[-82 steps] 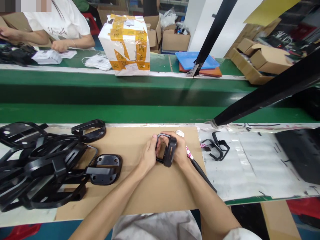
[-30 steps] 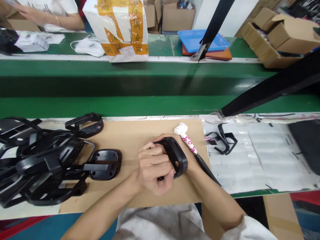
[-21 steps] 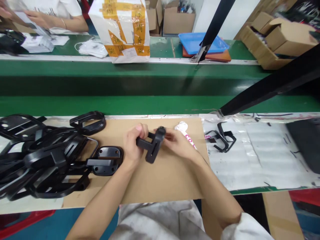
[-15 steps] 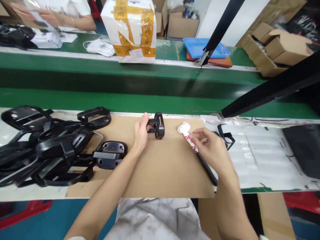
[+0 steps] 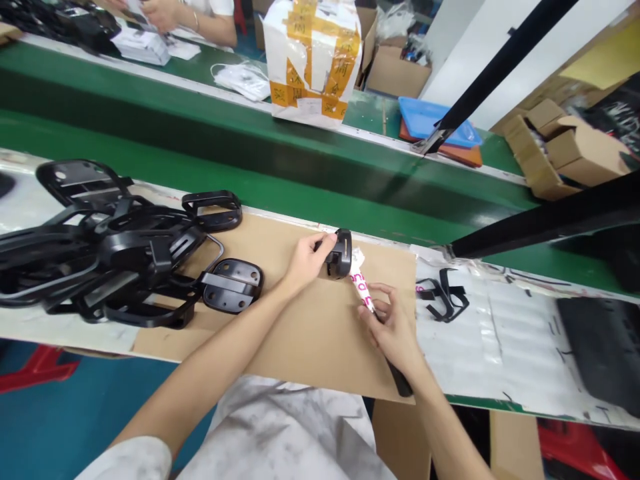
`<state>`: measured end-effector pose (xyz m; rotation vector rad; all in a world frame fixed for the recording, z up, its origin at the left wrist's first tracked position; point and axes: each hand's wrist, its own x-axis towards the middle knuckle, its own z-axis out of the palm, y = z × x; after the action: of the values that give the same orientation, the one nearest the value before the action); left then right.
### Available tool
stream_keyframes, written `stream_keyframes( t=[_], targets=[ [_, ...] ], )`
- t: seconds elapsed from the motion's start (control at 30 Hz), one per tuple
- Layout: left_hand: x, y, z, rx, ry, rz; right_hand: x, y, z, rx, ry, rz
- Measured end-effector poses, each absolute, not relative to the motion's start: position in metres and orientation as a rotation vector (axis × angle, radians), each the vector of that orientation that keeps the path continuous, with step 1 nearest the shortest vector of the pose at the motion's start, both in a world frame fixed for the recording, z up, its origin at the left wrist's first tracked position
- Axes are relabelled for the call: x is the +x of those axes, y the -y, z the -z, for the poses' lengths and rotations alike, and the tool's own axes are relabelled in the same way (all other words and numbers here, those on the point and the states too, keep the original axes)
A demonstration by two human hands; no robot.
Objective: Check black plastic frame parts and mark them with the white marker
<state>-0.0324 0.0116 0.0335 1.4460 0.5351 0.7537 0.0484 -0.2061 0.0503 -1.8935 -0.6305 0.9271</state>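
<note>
Through the head camera I view a bracket (image 5: 341, 257), black, near the centre of the frame at the far side of the cardboard (image 5: 320, 340). The left hand (image 5: 306, 260) is clamped on its left part, thumb uppermost; the underlying fingers are largely hidden from me. The slotted end faces right, just beside the pale, wrapped head of a tool (image 5: 361, 288), which slants down to a black handle at the lower centre-right. The right hand (image 5: 395, 330) has its fingers partly curled about the tool where wrap meets handle; whether they close firmly on it, I cannot tell. A pile (image 5: 145, 250) of like black parts lies at the left of the frame, and black strips (image 5: 447, 299) lie right of the cardboard. I judge the bracket light, stiff and smooth, probably moulded plastic or coated metal; it should keep its shape under a firm pinch, though its glossy faces may slip or scuff. I would take it by the narrow arm, clear of the slotted end. The tool I judge heavier towards the wrapped head, with a soft, crinkled covering over something hard; I would hold it lower, on the black handle, where the surface looks firmer and the head can balance freely.
</note>
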Motion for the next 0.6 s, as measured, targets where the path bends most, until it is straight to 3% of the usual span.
stream_keyframes(
  t=[0.1, 0.4, 0.6],
  targets=[
    [-0.032, -0.012, -0.032, 1.411, -0.524, -0.759, 0.035, 0.199, -0.042, -1.907, 0.788, -0.816],
    [-0.031, -0.013, -0.024, 1.349, -0.481, -0.729, 0.046, 0.202, -0.049, -1.898, 0.648, -1.092],
    [-0.031, -0.012, -0.023, 1.367, -0.509, -0.754, 0.030, 0.202, -0.056, -1.905, 0.429, -0.793]
  ],
)
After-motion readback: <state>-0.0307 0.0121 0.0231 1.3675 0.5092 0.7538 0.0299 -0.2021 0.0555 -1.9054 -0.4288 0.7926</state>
